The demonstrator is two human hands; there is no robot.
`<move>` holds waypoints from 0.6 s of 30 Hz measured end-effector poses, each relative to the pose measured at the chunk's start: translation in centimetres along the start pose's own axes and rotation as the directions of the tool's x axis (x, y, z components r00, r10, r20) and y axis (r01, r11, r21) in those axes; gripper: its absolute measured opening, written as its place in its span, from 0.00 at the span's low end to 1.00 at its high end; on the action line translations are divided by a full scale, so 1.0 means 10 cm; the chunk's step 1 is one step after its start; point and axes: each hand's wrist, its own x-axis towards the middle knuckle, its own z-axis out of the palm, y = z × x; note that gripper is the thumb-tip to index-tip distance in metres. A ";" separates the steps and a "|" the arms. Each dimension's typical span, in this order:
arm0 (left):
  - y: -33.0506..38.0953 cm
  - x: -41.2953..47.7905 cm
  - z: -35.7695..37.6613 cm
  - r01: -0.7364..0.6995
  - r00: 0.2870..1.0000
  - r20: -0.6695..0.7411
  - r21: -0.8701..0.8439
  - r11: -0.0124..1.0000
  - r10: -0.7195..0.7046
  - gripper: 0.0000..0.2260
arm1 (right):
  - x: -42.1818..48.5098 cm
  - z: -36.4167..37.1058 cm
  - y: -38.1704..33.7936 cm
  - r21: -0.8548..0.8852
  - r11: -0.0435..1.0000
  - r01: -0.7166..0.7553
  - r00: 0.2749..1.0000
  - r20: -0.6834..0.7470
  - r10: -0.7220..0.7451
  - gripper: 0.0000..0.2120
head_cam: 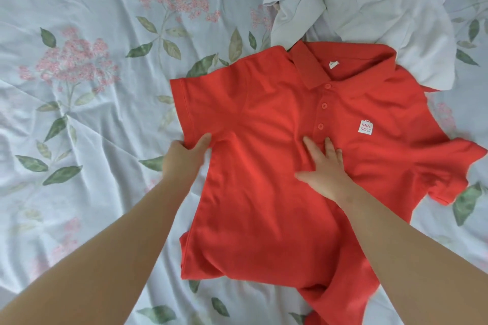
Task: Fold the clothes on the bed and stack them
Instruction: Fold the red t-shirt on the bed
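Head | red polo (pixel 264 192) badge "MINI SO" | left hand (pixel 184 155) pinches sleeve | right hand (pixel 323 166) pressed flat

bedroom, home | floral bedsheet (pixel 92 66) | loose clothes (pixel 356 8)

On the chest of the red polo shirt (pixel 264 179) we read "MINI SO" in red letters on a small white bag-shaped logo patch (pixel 366 127); its white collar tag (pixel 333 64) is too small for us to read
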 end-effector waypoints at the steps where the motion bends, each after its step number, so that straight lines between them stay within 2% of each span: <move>1: -0.11 -0.09 0.01 0.009 0.998 0.065 0.009 1.000 -0.009 0.32 | -0.10 0.01 0.04 0.140 0.989 0.053 0.987 -0.156 -0.031 0.40; 3: -0.27 -0.32 0.02 0.002 0.986 0.167 0.066 0.998 -0.013 0.25 | -0.42 0.04 0.17 0.317 0.944 0.092 0.878 -0.473 0.073 0.36; 4: -0.34 -0.43 0.02 -0.011 0.982 0.191 0.105 0.994 -0.009 0.22 | -0.62 0.09 0.27 0.352 0.935 0.032 0.803 -0.567 0.186 0.33; 5: -0.42 -0.52 0.02 -0.026 0.978 0.210 0.139 0.990 -0.004 0.22 | -0.82 0.15 0.38 0.374 0.925 -0.062 0.741 -0.604 0.294 0.32; 6: -0.47 -0.62 0.01 -0.029 0.973 0.229 0.151 0.988 -0.006 0.24 | -1.02 0.24 0.50 0.390 0.906 -0.166 0.708 -0.592 0.385 0.32; 8: -0.59 -0.76 -0.01 -0.016 0.962 0.274 0.139 0.990 -0.023 0.24 | -1.37 0.45 0.66 0.422 0.841 -0.339 0.710 -0.472 0.523 0.36; 10: -0.68 -0.90 -0.03 -0.024 0.950 0.312 0.143 0.989 -0.022 0.17 | -1.61 0.65 0.73 0.456 0.791 -0.409 0.735 -0.349 0.581 0.42; 12: -0.78 -1.03 -0.04 -0.058 0.936 0.351 0.092 0.994 0.022 0.14 | -1.75 0.84 0.75 0.537 0.758 -0.371 0.774 -0.271 0.571 0.46; 15: -0.86 -1.22 -0.08 -0.093 0.895 0.439 0.005 0.996 0.081 0.22 | -1.88 1.07 0.81 0.627 0.726 -0.285 0.822 -0.230 0.521 0.48; 18: -1.00 -1.39 -0.13 -0.208 0.874 0.468 0.121 0.971 0.129 0.27 | -2.04 1.22 0.91 0.667 0.721 -0.186 0.846 -0.264 0.463 0.46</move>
